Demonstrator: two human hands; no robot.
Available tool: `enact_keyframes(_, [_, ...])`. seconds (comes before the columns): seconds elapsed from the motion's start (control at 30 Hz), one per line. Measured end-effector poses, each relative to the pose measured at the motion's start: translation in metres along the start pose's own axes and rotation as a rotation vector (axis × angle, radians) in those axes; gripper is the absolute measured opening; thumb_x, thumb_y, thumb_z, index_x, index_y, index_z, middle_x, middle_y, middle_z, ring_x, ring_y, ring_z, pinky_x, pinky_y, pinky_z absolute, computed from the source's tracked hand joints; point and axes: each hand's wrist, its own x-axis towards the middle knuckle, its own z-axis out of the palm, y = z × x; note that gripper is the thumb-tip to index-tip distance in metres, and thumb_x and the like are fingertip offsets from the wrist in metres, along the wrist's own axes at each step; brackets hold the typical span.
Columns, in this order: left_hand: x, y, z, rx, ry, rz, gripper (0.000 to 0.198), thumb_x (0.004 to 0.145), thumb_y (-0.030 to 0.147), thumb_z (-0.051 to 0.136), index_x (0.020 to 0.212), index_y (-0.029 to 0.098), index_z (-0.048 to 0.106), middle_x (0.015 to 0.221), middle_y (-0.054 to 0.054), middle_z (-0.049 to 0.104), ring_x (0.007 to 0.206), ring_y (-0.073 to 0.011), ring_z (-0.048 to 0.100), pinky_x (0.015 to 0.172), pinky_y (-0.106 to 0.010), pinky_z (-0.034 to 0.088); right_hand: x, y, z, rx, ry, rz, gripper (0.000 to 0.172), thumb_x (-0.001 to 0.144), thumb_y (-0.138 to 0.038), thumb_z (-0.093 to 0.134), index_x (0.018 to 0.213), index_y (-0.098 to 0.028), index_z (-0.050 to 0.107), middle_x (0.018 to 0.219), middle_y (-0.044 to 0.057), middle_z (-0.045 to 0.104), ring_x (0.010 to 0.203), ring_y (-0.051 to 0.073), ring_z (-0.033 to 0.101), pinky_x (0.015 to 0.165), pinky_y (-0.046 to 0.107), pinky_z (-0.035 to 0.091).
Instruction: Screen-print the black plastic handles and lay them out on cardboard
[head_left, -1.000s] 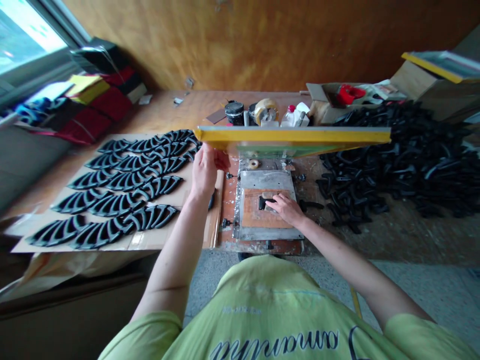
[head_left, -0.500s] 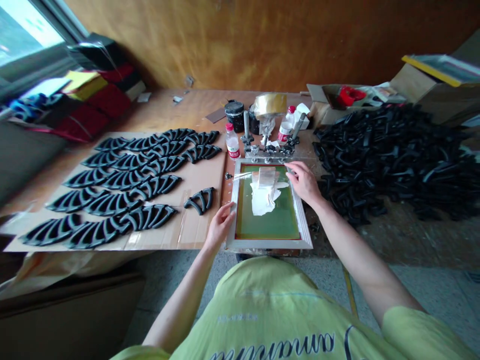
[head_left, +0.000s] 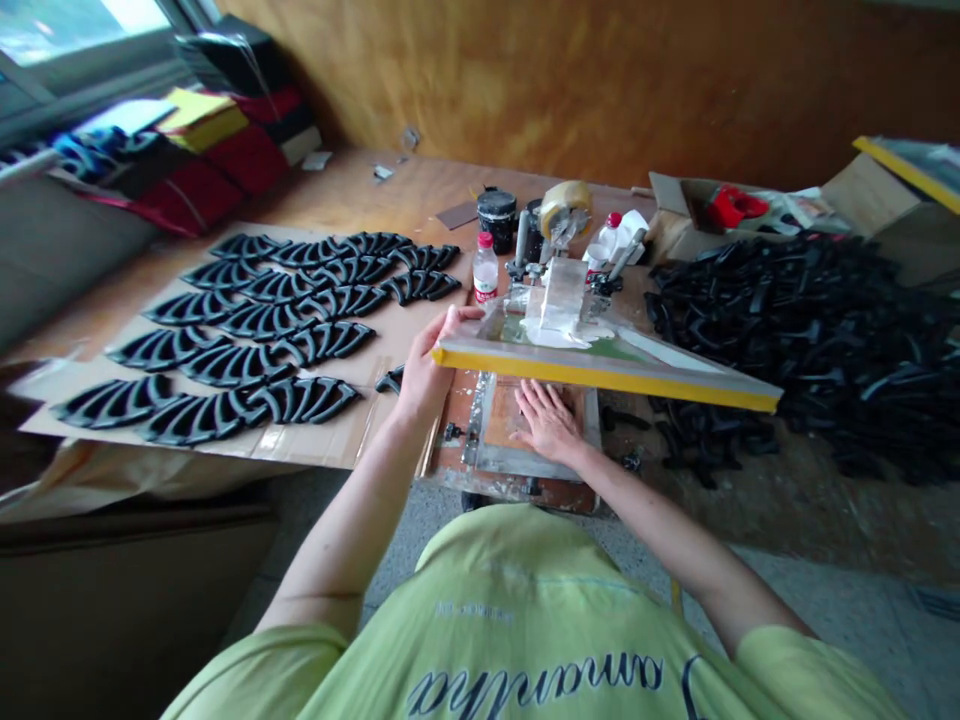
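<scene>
My left hand [head_left: 427, 368] grips the left corner of a screen printing frame [head_left: 607, 375], which is raised and tilted on its hinge clamps. Yellow tape runs along the frame's near edge. On its green mesh rests a squeegee block [head_left: 564, 292] in a patch of white ink [head_left: 536, 331]. Under the lifted frame, my right hand [head_left: 549, 425] lies with fingers spread on the base board [head_left: 502, 415]. Something dark shows beside its fingers, too hidden to name.
Black curved plastic parts [head_left: 202, 410] lie in rows on cardboard [head_left: 300, 450] at left. A large heap of black parts [head_left: 810, 340] covers the right side. Behind the frame stand a red-capped bottle [head_left: 486, 270], a black tub [head_left: 496, 215] and a tape roll [head_left: 566, 208].
The frame has swung up from lying flat, its near edge raised, with my left hand on its corner. My right hand has left the frame's far right side and moved down to the board beneath.
</scene>
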Motion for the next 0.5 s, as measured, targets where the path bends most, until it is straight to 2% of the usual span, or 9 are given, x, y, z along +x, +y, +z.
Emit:
enact_keyframes(0.07, [0.009,0.002,0.003,-0.012,-0.001,0.012,0.052,0.089,0.064,0.049,0.106,0.020,0.069,0.081,-0.004,0.069,0.066,-0.0129,0.064,0.057,-0.022,0.050,-0.012,-0.010,0.011,-0.002,-0.057,-0.070,0.080,0.084,-0.056,0.066,0.146,-0.010,0.045,0.155,0.020,0.037,0.146,0.035,0.031,0.119,0.054,0.026])
enact_keyframes(0.1, [0.013,0.003,0.005,-0.025,-0.008,0.006,0.052,0.089,0.064,0.048,0.108,0.020,0.068,0.078,-0.003,0.069,0.064,-0.0124,0.064,0.055,-0.021,0.049,-0.019,-0.010,0.012,0.020,-0.083,-0.126,0.078,0.087,-0.057,0.063,0.146,-0.010,0.045,0.154,0.020,0.038,0.146,0.033,0.031,0.119,0.053,0.027])
enact_keyframes(0.2, [0.020,0.006,0.007,-0.053,-0.015,-0.001,0.050,0.091,0.061,0.047,0.114,0.020,0.065,0.072,-0.002,0.066,0.060,-0.0112,0.064,0.054,-0.020,0.050,-0.029,-0.004,0.005,0.126,-0.093,-0.256,0.058,0.097,-0.053,0.048,0.141,-0.016,0.053,0.145,0.015,0.053,0.141,0.026,0.042,0.118,0.048,0.033])
enact_keyframes(0.3, [0.022,0.008,0.008,-0.054,-0.001,0.005,0.048,0.091,0.058,0.048,0.115,0.020,0.064,0.068,0.000,0.064,0.058,-0.0105,0.063,0.053,-0.019,0.049,-0.015,0.001,-0.001,0.115,0.002,-0.171,0.052,0.100,-0.045,0.043,0.144,-0.017,0.050,0.150,0.014,0.047,0.142,0.024,0.040,0.119,0.047,0.032])
enact_keyframes(0.4, [0.023,0.010,0.010,-0.049,0.008,0.009,0.047,0.091,0.059,0.048,0.114,0.020,0.063,0.066,0.000,0.063,0.058,-0.0106,0.063,0.052,-0.018,0.048,0.001,-0.003,0.003,0.031,0.003,-0.082,0.066,0.094,-0.046,0.057,0.148,-0.011,0.043,0.156,0.018,0.034,0.147,0.030,0.028,0.122,0.051,0.025])
enact_keyframes(0.43, [0.022,0.010,0.010,-0.045,0.008,0.008,0.048,0.091,0.059,0.048,0.113,0.020,0.063,0.066,0.000,0.063,0.058,-0.0107,0.063,0.052,-0.018,0.048,0.001,-0.005,0.006,0.024,-0.033,-0.104,0.069,0.091,-0.047,0.061,0.147,-0.010,0.044,0.156,0.019,0.034,0.148,0.031,0.028,0.122,0.053,0.023])
enact_keyframes(0.5, [0.020,0.010,0.011,-0.038,0.001,0.006,0.049,0.091,0.061,0.047,0.112,0.020,0.064,0.068,-0.001,0.064,0.059,-0.0111,0.064,0.054,-0.019,0.049,-0.009,-0.009,0.010,0.078,-0.110,-0.219,0.064,0.090,-0.047,0.062,0.143,-0.013,0.051,0.150,0.017,0.046,0.144,0.029,0.037,0.121,0.052,0.026])
